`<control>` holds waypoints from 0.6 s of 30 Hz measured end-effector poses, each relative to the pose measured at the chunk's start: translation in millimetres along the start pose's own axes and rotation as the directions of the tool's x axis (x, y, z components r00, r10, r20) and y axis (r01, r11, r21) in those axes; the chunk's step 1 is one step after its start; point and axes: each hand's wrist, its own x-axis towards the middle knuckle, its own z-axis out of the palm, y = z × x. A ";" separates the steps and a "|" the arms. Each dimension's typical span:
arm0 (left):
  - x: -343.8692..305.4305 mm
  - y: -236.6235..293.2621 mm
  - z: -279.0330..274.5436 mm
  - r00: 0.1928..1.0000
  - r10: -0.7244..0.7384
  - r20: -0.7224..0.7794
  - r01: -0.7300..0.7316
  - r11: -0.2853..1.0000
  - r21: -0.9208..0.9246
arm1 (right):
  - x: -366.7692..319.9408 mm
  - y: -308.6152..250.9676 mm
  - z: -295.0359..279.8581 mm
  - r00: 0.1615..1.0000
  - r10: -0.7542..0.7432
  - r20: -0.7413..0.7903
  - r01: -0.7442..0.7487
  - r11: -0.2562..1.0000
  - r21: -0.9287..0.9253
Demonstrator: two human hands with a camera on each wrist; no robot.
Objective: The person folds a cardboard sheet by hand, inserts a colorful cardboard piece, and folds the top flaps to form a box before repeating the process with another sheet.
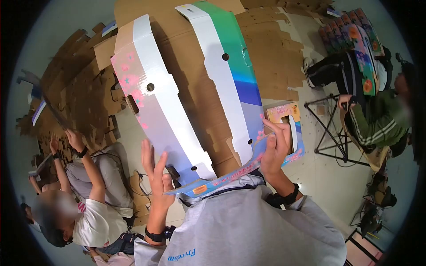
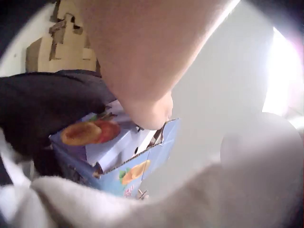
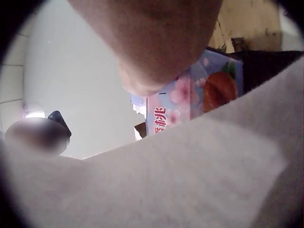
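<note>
A large printed cardboard fruit box (image 1: 239, 84), part-folded, stretches away from the person's chest in the head view. Its two long sides have white inner flaps with round holes, and a brown gap runs between them. At the near end is a narrow printed panel (image 1: 222, 179) close against the grey shirt. My left hand (image 1: 155, 175) is at the near left corner, fingers straight and spread beside the box. On the near right corner, my right hand (image 1: 276, 150) grips with bent fingers and thumb. Both wrist views show printed fruit on the box (image 2: 135, 171) (image 3: 183, 92), partly behind the forearms.
Flattened brown cardboard (image 1: 270, 48) covers much of the floor. Another printed box (image 1: 295, 148) lies just beyond the right hand. A person in a green jacket (image 1: 377, 119) sits at right, near stacked printed boxes (image 1: 344, 33) and a black folding stand (image 1: 337, 128). People work at left.
</note>
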 end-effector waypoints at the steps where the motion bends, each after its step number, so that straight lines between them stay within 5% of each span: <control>1: -13.5 -0.4 5.3 0.990 -0.143 0.016 0.144 0.981 -0.127 | -0.8 -2.1 0.6 0.999 0.033 0.008 -0.033 0.999 0.043; 3: -40.6 0.4 23.2 0.904 -0.416 0.097 0.422 0.834 -0.357 | 2.0 -3.6 6.1 0.994 0.099 0.035 -0.103 0.986 0.130; 4: -48.1 1.8 27.5 0.860 -0.484 0.160 0.509 0.802 -0.312 | 7.0 -5.6 8.2 0.992 0.109 0.059 -0.115 0.986 0.116; 8: -36.2 6.1 31.2 0.878 -0.461 0.130 0.456 0.721 -0.522 | 19.4 -5.9 9.7 0.977 0.124 0.174 -0.144 0.983 0.111; 15: -31.8 -5.2 48.7 0.885 -0.464 -0.038 0.359 0.733 -0.578 | 23.6 3.0 21.7 0.936 0.206 0.285 -0.266 0.945 0.190; 18: -20.4 -8.5 50.1 0.878 -0.473 -0.069 0.321 0.691 -0.648 | 17.2 5.7 20.1 0.938 0.231 0.257 -0.243 0.970 0.018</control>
